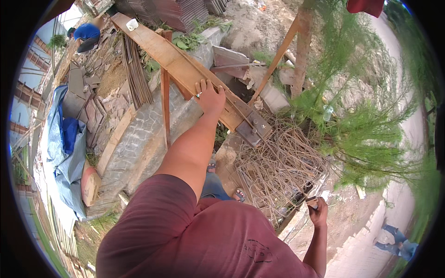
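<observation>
My left hand (212, 98), a ring on one finger, lies on a long wooden plank (174, 60) with its fingers apart. A thin metal rod (242, 112) runs along the plank beside my thumb, toward a dark metal plate with bolts (254, 130) at the plank's near end. Off to the right, my right hand (318, 214) is closed around a small brown block (312, 202) with a dark edge; the fingers hide part of it. A heap of bent metal rods (280, 160) lies on the ground between my feet and that hand.
Wooden posts (165, 106) hold up the plank, and a white cup (132, 24) stands at its far end. Straight rods (135, 74), a blue tarp (65, 153) and broken tiles lie left. Feathery green branches (352, 134) hang right. A person in blue (86, 32) is far left.
</observation>
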Demonstrator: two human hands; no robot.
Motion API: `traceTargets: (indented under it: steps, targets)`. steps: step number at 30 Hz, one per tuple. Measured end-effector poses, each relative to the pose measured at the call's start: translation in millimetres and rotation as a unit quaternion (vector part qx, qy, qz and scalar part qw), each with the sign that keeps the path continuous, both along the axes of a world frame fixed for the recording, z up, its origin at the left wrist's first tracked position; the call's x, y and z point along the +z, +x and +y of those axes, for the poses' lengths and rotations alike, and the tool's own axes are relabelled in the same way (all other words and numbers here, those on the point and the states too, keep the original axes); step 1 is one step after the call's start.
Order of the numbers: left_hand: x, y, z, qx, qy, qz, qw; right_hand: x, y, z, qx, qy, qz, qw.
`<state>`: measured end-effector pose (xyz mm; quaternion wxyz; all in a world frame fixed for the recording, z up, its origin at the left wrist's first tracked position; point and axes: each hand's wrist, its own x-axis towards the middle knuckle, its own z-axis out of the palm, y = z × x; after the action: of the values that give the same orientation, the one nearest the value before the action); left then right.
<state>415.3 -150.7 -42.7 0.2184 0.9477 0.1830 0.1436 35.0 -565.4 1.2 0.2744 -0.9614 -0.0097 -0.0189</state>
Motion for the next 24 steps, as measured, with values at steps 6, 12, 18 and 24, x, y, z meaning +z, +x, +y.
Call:
traceTargets:
  steps: [6, 12, 18, 24]
  targets:
    - [-2, 3, 6, 0.012, 0.02, -0.005, 1.0, 7, 10, 0, -0.094, 0.163, 0.105, 0.977]
    - [-1, 15, 3, -0.003, 0.034, -0.002, 0.999, 4, 21, -3, -0.123, 0.237, 0.175, 0.948]
    - [2, 13, 13, -0.006, 0.048, 0.016, 0.999, 42, 58, -17, -0.149, 0.122, 0.14, 0.971]
    - [1, 15, 10, -0.011, 0.064, 0.03, 0.997, 124, 142, 39, -0.068, -0.087, 0.179, 0.978]
